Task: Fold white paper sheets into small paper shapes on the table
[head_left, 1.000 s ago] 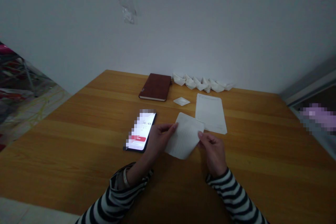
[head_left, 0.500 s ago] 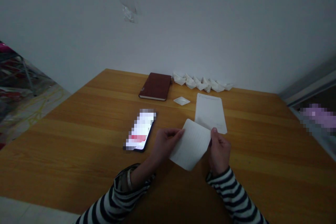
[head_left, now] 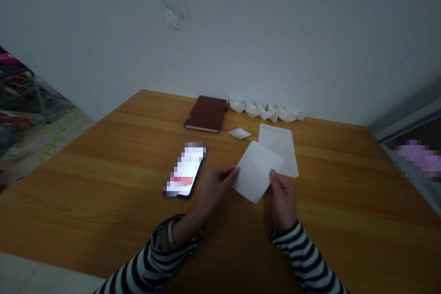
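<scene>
A white sheet of paper is held above the table, tilted so that one corner points toward me. My left hand pinches its left edge between thumb and fingers. On the opposite side, my right hand grips the lower right edge, thumb on top. Behind the sheet, and partly covered by it, lies a stack of white paper. A small diamond-shaped folded paper rests just left of that stack. Along the wall stands a row of several folded paper boats.
A lit phone lies left of my left hand. Farther back is a dark red notebook. The wooden table meets a pale wall, where a clear plastic piece hangs.
The sheet has moved away from me and slightly right, turning in my fingers, and overlaps more of the stack. My right hand has shifted a little left along its edge.
</scene>
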Available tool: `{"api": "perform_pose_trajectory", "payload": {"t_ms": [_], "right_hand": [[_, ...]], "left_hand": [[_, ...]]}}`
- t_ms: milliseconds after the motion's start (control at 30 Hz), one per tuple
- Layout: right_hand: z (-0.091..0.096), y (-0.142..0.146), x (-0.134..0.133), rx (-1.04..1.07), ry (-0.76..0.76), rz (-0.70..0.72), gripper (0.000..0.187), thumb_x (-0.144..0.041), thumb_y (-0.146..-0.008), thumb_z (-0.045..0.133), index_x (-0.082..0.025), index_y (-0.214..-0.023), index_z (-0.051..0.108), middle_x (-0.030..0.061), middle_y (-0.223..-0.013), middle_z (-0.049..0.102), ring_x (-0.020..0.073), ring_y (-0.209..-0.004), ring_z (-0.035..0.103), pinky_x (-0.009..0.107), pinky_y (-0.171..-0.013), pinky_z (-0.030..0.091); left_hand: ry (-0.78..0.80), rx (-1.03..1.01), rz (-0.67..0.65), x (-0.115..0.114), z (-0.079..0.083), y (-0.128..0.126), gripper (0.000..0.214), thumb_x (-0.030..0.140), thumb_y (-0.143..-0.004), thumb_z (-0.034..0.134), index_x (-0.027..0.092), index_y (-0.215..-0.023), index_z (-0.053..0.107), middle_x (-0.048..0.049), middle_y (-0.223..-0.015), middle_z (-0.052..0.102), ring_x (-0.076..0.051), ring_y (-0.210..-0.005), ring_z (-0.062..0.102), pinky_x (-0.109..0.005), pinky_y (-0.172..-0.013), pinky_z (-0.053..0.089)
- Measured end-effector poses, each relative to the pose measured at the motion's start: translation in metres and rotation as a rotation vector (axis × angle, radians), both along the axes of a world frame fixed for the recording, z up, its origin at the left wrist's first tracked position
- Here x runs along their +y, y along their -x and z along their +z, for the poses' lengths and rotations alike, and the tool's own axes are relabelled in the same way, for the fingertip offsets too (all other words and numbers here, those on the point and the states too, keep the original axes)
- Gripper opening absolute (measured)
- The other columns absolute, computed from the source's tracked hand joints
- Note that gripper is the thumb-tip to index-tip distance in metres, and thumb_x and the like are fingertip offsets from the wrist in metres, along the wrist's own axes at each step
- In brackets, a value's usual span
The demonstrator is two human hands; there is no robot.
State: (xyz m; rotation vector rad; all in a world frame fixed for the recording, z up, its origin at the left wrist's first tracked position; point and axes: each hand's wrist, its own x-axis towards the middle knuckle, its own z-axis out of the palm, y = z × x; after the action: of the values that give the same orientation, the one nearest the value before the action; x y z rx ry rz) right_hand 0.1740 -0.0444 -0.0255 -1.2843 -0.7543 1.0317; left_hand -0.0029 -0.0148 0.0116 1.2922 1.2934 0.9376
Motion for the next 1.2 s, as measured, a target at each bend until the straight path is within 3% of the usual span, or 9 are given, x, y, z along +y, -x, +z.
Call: {"api": "perform_pose_trajectory", "payload": {"t_ms": [200,467,600,700,800,1000,1200], "right_hand": [[-0.001,0.001,-0.003,-0.121,-0.015,-0.056,0.043,-0.055,-0.085,0.06,-0.016,-0.07,0.064,0.0012,-0.068,0.062,0.0151,-0.063,0.052,0.026,-0.061,0.042],[0.006,0.005,-0.01,-0.212,0.0,-0.155,0.043,-0.052,-0.084,0.064,-0.017,-0.061,0.055,-0.0047,-0.056,0.046,0.0104,-0.053,0.041,0.023,-0.05,0.033],[0.01,0.007,-0.008,-0.084,0.011,-0.121,0.036,-0.05,-0.081,0.069,-0.016,-0.07,0.065,-0.0016,-0.063,0.06,0.0122,-0.057,0.051,0.024,-0.054,0.041],[0.013,0.012,-0.007,0.169,0.052,0.07,0.036,-0.048,-0.078,0.073,-0.015,-0.094,0.072,0.0063,-0.084,0.074,0.0191,-0.072,0.064,0.031,-0.067,0.051],[0.013,0.017,-0.008,0.317,0.077,0.186,0.036,-0.046,-0.079,0.073,-0.015,-0.097,0.074,0.0112,-0.095,0.076,0.0241,-0.082,0.069,0.038,-0.077,0.054],[0.009,0.019,-0.01,0.361,0.102,0.086,0.033,-0.042,-0.078,0.076,-0.015,-0.097,0.076,0.011,-0.098,0.077,0.0266,-0.087,0.071,0.042,-0.082,0.055],[0.011,0.02,-0.011,0.354,0.071,0.117,0.033,-0.043,-0.079,0.074,-0.016,-0.098,0.076,0.011,-0.103,0.076,0.0257,-0.088,0.072,0.042,-0.084,0.054]], "left_hand": [[-0.081,0.052,0.098,-0.006,-0.002,-0.006,0.037,0.042,-0.088,0.058,0.015,-0.107,0.075,-0.0054,-0.108,0.076,-0.027,-0.101,0.07,-0.036,-0.088,0.052],[-0.031,0.012,0.025,-0.009,-0.002,-0.009,0.038,0.048,-0.086,0.06,0.017,-0.096,0.078,-0.0039,-0.095,0.078,-0.026,-0.089,0.07,-0.031,-0.074,0.053],[0.021,-0.034,0.068,-0.009,-0.004,-0.01,0.038,0.048,-0.081,0.066,0.014,-0.093,0.078,-0.0057,-0.09,0.078,-0.025,-0.082,0.07,-0.03,-0.069,0.052],[0.053,-0.076,0.092,-0.008,-0.004,-0.009,0.038,0.048,-0.081,0.067,0.013,-0.092,0.078,-0.0065,-0.088,0.078,-0.024,-0.078,0.071,-0.03,-0.065,0.052],[0.037,-0.094,0.128,-0.008,-0.001,-0.009,0.034,0.044,-0.081,0.068,0.015,-0.097,0.078,-0.0067,-0.094,0.078,-0.026,-0.085,0.072,-0.032,-0.07,0.055],[-0.075,-0.093,0.143,-0.013,0.001,-0.015,0.031,0.035,-0.084,0.067,0.019,-0.109,0.074,-0.0045,-0.112,0.074,-0.025,-0.102,0.07,-0.036,-0.091,0.055],[-0.106,-0.042,0.133,-0.011,-0.004,-0.013,0.029,0.038,-0.085,0.064,0.019,-0.105,0.076,-0.0032,-0.106,0.076,-0.024,-0.094,0.071,-0.034,-0.082,0.056]]}}
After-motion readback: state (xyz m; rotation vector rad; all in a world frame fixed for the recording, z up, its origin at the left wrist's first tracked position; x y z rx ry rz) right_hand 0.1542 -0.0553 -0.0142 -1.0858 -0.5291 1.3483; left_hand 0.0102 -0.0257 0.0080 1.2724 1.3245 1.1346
